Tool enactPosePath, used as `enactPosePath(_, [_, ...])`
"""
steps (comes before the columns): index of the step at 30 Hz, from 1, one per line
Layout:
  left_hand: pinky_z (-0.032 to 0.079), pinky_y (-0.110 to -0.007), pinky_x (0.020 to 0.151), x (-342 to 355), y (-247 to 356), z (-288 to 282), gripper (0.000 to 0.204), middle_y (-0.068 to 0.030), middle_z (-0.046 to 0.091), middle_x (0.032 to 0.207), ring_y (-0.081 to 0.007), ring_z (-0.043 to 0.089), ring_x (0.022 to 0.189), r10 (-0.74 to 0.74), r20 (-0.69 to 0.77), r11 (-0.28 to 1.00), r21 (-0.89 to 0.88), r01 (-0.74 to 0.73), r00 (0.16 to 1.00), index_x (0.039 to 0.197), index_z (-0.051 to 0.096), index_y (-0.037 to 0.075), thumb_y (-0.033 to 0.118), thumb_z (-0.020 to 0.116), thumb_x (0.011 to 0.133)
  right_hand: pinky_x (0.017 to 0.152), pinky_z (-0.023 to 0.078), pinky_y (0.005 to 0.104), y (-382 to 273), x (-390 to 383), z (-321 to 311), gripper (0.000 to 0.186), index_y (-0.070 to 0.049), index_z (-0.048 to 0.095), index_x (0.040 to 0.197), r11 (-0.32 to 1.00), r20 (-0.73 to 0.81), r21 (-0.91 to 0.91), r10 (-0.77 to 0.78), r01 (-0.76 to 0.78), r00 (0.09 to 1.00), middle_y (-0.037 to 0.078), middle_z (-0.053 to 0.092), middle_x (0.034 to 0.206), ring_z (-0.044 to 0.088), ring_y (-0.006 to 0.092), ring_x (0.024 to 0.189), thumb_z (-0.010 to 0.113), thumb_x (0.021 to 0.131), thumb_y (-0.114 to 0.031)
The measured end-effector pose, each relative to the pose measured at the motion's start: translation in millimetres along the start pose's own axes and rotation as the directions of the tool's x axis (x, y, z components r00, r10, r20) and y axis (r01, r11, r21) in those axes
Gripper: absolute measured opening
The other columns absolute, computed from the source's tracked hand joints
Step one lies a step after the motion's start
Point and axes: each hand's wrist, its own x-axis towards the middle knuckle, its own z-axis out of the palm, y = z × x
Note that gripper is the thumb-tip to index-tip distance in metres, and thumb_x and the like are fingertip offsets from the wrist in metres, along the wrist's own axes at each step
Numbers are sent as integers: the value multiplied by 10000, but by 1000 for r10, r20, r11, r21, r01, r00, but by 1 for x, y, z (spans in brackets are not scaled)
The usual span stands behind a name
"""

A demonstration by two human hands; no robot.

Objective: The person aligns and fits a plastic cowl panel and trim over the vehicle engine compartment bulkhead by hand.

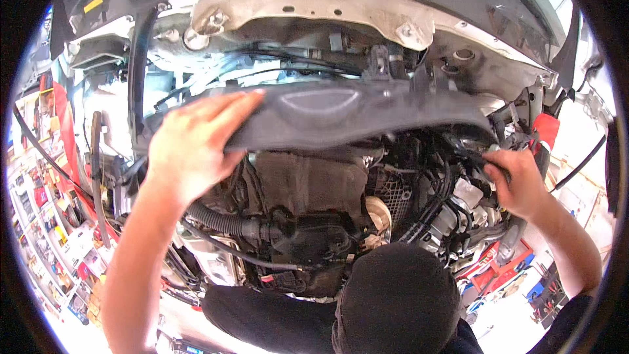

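A long black plastic cowl panel (314, 124) spans the engine bay below the base of the windscreen, slightly blurred. My left hand (193, 137) lies over its left part, fingers across the upper face and thumb at the lower edge. At the panel's right end is my right hand (517, 180), its fingers curled in; the exact grip there is partly hidden among dark parts. Beneath the panel sit the dark engine block area (308, 183), a ribbed air hose (219, 220) and bundled black cables (432, 203).
A co-worker in a black cap (400, 295) leans in from the near side, with a dark sleeve (268, 318) stretched leftward. A black strut (139, 72) rises at the left. Shelves of small goods (59, 255) stand far left, and a red tool tray (501, 265) lies at the right.
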Motion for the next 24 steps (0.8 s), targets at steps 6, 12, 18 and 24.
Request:
enactPosePath(6, [460,-419,1016,0,-3,-12,887,-135,502,1408,-315,528,1255,17,287,992,-128,20,958,1370,501,126,74,759,522,567,443,438,-9,-27,33,255,-17,614,1023,999,12,31,44,-44,999,124,625,772,617,320,654,671,775,-37])
enactPosePath(12, [492,-415,1005,12,-10,-20,932,-178,545,1346,-359,576,1188,117,286,982,-178,-68,951,1311,541,63,101,765,407,499,437,405,-1,-8,12,198,-17,597,910,997,40,-26,-75,76,996,100,595,707,589,298,557,697,742,-46])
enactPosePath(18, [504,-410,998,19,-20,-26,931,-180,559,1329,-351,586,1175,149,309,979,-177,-97,940,1307,544,68,85,765,403,475,425,392,2,5,-2,228,-3,622,923,992,86,90,-95,87,992,103,580,643,585,300,517,710,716,-43])
enactPosePath(24, [479,-399,1028,22,-23,-21,930,-181,545,1348,-345,577,1190,140,303,980,-177,-89,943,1332,523,76,52,770,435,500,426,404,1,-5,3,185,-14,642,913,998,73,66,-25,21,997,126,576,635,584,332,540,700,745,-67])
